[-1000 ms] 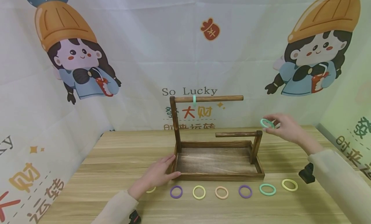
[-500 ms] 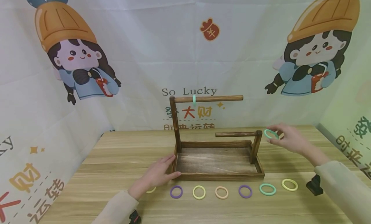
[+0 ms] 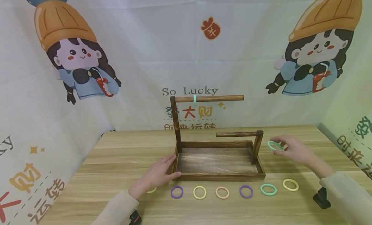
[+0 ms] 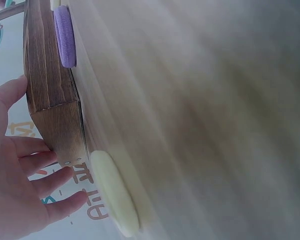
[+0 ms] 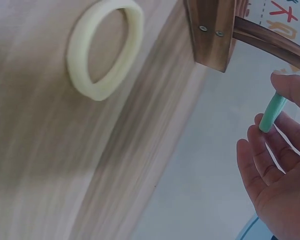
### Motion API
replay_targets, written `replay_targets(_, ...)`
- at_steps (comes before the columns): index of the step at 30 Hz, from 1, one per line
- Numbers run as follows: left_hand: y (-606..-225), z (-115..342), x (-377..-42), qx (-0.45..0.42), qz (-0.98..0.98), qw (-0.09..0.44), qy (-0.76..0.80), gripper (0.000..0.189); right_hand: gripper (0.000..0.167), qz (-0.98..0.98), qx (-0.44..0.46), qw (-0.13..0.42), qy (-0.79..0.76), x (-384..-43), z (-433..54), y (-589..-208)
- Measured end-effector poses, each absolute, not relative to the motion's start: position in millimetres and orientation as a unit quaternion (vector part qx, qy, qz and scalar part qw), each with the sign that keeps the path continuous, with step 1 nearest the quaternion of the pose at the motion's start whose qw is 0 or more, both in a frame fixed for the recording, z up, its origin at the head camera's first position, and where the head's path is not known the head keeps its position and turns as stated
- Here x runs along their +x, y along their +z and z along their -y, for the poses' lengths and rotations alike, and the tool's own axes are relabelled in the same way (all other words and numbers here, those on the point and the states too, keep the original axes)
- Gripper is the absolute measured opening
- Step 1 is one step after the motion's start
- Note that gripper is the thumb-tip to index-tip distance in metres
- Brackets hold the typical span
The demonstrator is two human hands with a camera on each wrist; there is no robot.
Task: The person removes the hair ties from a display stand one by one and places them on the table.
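A dark wooden tray stand [image 3: 221, 177] rests on the table, with a tall post and long bar [image 3: 221, 98] at its left and a shorter bar [image 3: 236, 134] at its right. One mint green ring [image 3: 195, 99] hangs on the long bar. My left hand [image 3: 157, 172] touches the stand's left end, fingers spread along the corner. To the right of the short post, my right hand [image 3: 294, 150] pinches another mint green ring [image 3: 270, 147] between thumb and fingers, above the table. In the right wrist view that green ring [image 5: 273, 112] shows nearly edge-on.
Along the front of the stand lies a row of rings: purple [image 3: 177, 192], yellow [image 3: 199, 193], peach [image 3: 222, 193], purple [image 3: 246, 191], green [image 3: 268, 189] and yellow [image 3: 290, 185]. Another yellow ring [image 4: 114, 192] lies beside the left hand. A printed cloth [image 3: 139, 73] hangs behind the table.
My right hand has come down and slightly right with the green ring, from above the short post to beside it. My left hand stays at the stand's corner.
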State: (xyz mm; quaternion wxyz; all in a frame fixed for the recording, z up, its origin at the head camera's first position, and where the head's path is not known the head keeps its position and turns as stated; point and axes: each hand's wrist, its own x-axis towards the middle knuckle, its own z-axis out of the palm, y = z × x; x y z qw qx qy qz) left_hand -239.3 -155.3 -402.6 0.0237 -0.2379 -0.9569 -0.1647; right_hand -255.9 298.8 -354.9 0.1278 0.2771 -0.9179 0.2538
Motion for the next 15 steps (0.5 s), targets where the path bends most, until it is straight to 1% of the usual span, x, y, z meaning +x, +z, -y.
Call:
replay_targets(10,-402.3,155.3,-238.9,-0.237,0.957,0.023,-0.164,0.073,0.040,0.920,0.270,0.127,0.256,-244.9,-311.3,-372.1)
replay_targets(15,-402.5,155.0,-239.0,-0.235,0.958,0.023,-0.165,0.072,0.040,0.912,0.276,0.141,0.269,-237.8,-317.2,-378.1)
